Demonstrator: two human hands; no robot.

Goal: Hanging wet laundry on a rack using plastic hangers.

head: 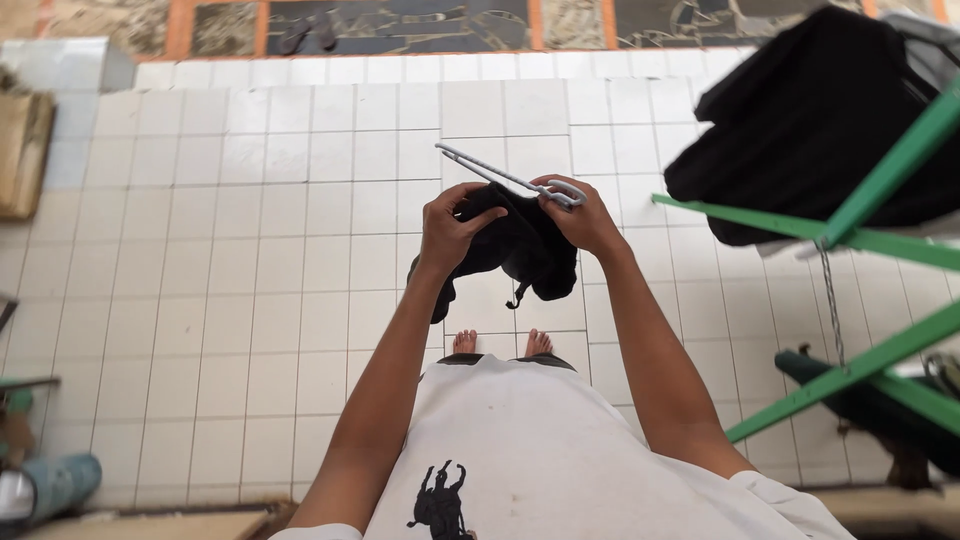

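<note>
I stand barefoot on white floor tiles [280,250] and hold a small black garment [520,250] in front of me. My left hand [450,232] grips the garment's upper left edge. My right hand [580,215] holds its upper right part together with a light grey plastic hanger [500,175], which sticks out to the upper left above the cloth. The garment hangs loosely between both hands, above my feet [500,343].
A green metal drying rack [880,240] stands at the right with a black cloth [810,120] draped over it. A patterned mat with sandals [310,35] lies at the far edge. A wooden object [22,150] sits at the left, a bluish container [60,485] at the lower left.
</note>
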